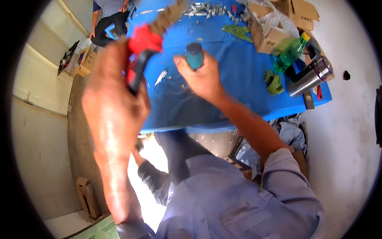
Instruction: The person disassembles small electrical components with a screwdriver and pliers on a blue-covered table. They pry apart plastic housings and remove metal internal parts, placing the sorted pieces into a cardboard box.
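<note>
Raised close to the camera, my left hand (115, 83) is wrapped round a red-and-black handled tool (145, 42). A brownish part stretches from it to the upper right; motion blurs it, so its kind is unclear. My right hand (202, 77), over the blue-covered table (238, 91), closes round a teal cylindrical handle (194, 57) with a dark round end facing up. What lies below that handle is hidden by the hand. Between the two hands, a small whitish metal piece (160, 78) lies on the blue cover with a few crumbs around it.
Several metal parts (205, 10) are heaped at the table's far side. Green gloves (238, 32), a cardboard box (268, 38), a green bottle (292, 53) and a steel flask (310, 77) stand or lie to the right. A person (111, 18) sits at the far left.
</note>
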Tool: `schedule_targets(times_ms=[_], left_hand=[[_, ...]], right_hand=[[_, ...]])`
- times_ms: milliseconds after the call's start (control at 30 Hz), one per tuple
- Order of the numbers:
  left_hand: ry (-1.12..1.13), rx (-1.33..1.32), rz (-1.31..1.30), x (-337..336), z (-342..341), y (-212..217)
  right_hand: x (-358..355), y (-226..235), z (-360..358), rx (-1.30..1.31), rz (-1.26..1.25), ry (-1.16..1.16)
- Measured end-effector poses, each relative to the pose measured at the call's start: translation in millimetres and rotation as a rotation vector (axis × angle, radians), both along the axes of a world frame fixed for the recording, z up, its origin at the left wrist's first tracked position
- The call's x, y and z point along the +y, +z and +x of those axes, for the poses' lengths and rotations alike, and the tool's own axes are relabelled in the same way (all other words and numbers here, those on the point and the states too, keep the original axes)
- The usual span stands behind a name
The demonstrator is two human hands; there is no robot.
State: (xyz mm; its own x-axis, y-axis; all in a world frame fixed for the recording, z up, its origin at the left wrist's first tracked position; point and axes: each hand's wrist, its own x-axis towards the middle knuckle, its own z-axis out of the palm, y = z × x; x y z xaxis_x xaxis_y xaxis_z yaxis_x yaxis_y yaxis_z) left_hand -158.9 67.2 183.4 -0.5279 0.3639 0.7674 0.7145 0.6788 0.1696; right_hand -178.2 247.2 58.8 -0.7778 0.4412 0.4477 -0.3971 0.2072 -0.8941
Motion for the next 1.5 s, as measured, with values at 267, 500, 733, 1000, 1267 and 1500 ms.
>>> schedule_targets(times_ms=[267,500,733,1000,1267,1500], left_hand=[[0.035,-0.33,0.101,-9.4,5.0,-4.9],[0.183,-0.605,0.09,-50.3,-24.1,-105.2],[0.265,-0.736,0.026,-62.7,-32.7,-182.9],[0.409,-0.632,-0.192,-68.7,-40.0,-202.2],[0.322,-0.333,-0.234,-78.2,-42.9,-210.7],[-0.115,-0.584,0.147,-15.5,10.7,-202.2]], right_hand=[[16.5,14.3,-0.9,-0.061,-0.502,0.075],[66.6,6.7,5.0,0.185,-0.796,0.088],[75.9,7.5,19.4,0.075,-0.226,-0.196],[84.7,-60.1,10.3,-0.278,0.909,-0.118],[77.0,-78.3,21.3,-0.108,1.168,-0.147],[29.9,-80.4,81.7,-0.22,1.017,0.091]])
